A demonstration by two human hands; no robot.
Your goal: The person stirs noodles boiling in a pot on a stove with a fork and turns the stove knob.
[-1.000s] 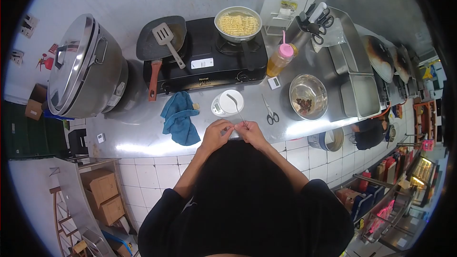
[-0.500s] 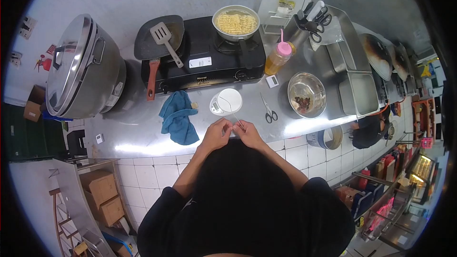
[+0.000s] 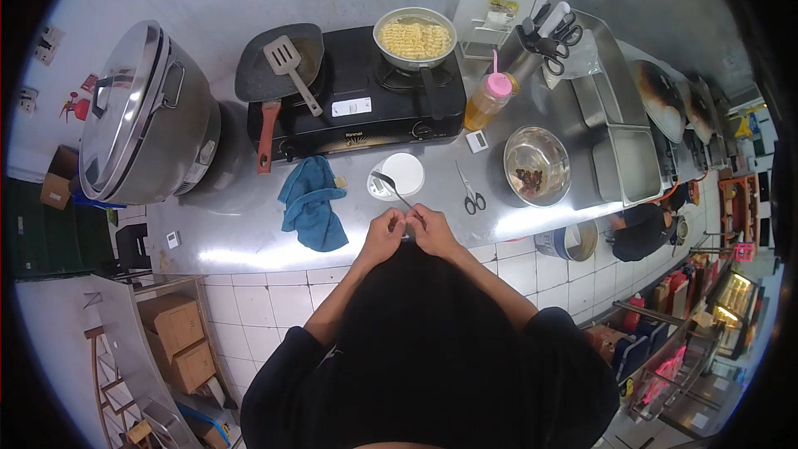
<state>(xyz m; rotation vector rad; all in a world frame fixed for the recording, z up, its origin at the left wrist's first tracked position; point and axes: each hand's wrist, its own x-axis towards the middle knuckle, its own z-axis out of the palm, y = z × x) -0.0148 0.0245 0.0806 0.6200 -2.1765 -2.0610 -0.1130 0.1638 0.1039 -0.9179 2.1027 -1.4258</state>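
My right hand (image 3: 434,231) is closed around the handle end of a metal spoon (image 3: 401,196), whose bowl points away over the kitchen scale. Close against it, my left hand (image 3: 385,234) has its fingers pinched; whatever lies between them is too small or hidden to name. Just beyond both hands is the white digital kitchen scale (image 3: 406,173) with a round plate. Scissors (image 3: 471,191) lie to its right, and a crumpled teal cloth (image 3: 313,205) is on the left.
A gas stove (image 3: 357,129) carries a grill pan (image 3: 258,75) with a slotted turner (image 3: 287,66), and a pot (image 3: 416,58) of noodles. A steel bowl (image 3: 536,145), bottle (image 3: 488,104) and timer (image 3: 476,141) stand right. A large cooker (image 3: 154,133) is left. Another person (image 3: 642,231) is at far right.
The spoon has turned, so its bowl now shows dark over the left part of the scale. My hands stay together, nearly in place.
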